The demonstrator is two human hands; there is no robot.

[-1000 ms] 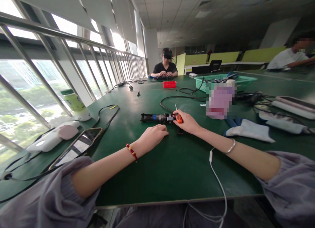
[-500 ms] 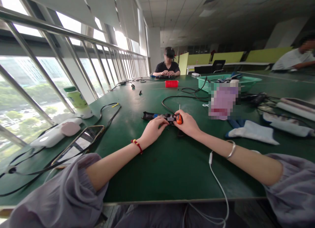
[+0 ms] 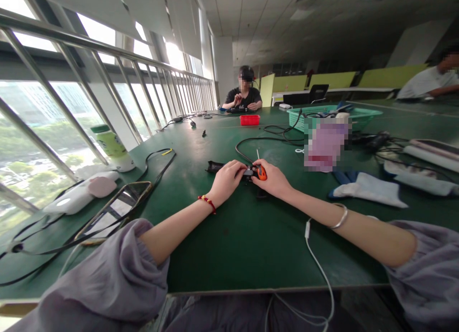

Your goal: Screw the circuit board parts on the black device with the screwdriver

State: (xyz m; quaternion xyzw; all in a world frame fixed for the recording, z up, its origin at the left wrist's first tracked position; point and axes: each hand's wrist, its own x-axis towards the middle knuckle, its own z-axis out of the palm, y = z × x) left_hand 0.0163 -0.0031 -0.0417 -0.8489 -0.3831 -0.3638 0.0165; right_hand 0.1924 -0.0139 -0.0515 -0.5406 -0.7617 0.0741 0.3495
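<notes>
A long black device point(image 3: 214, 166) lies on the green table, its middle part covered by my fingers. My left hand point(image 3: 226, 179), with a red beaded bracelet at the wrist, is closed over the device, fingertips at its small dark and silver parts. Close beside it, my right hand point(image 3: 271, 179) is closed round an orange and black handle point(image 3: 262, 173), which looks like a screwdriver's. A thin pale shaft point(image 3: 257, 154) sticks out beyond my right fingers, pointing away from me. What the fingertips pinch between the two hands is too small to make out.
Ahead stand a red tray point(image 3: 250, 120) and a green basket point(image 3: 297, 119) with things inside; a black cable point(image 3: 247, 141) runs nearby. Gloves point(image 3: 376, 189) lie right. A phone point(image 3: 114, 212), strap and bottle point(image 3: 113, 148) are left. A person point(image 3: 244, 93) sits across the table.
My left hand has shifted right and over the device, covering its blue part. The right hand and orange handle have barely moved. The person across has raised one hand.
</notes>
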